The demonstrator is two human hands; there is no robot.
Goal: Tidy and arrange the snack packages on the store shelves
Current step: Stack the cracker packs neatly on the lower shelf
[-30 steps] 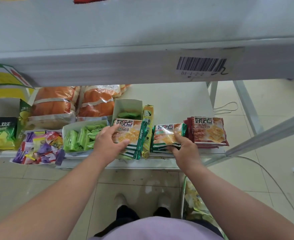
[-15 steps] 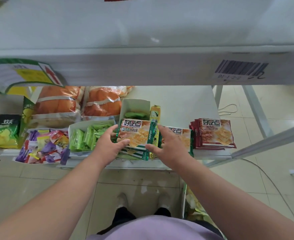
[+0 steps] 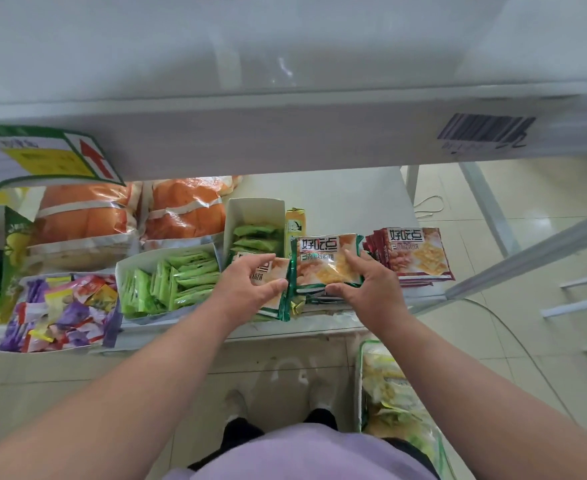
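Both hands worked at the front edge of the lower shelf (image 3: pixel 337 199), where two green-edged cracker packs lay side by side. The left hand (image 3: pixel 247 285) grasped the left cracker pack (image 3: pixel 278 289), fingers curled over its top and thumb pressed against its right edge. The right hand (image 3: pixel 364 289) grasped the right cracker pack (image 3: pixel 323 265), fingers spread over its right side and thumb tucked under its lower edge; this pack sat on top of a small pile of the same kind. The two packs touched along their green edges. Just to the right stood a stack of red cracker packs (image 3: pixel 413 258), touching the right hand's fingers. Left of the hands sat an open white box of green sachets (image 3: pixel 170 278), and behind it a narrower box (image 3: pixel 254 216) with more green packets. Farther left lay a tray of mixed coloured sweets (image 3: pixel 60 310), and two orange bread bags (image 3: pixel 129 216) rested at the back.
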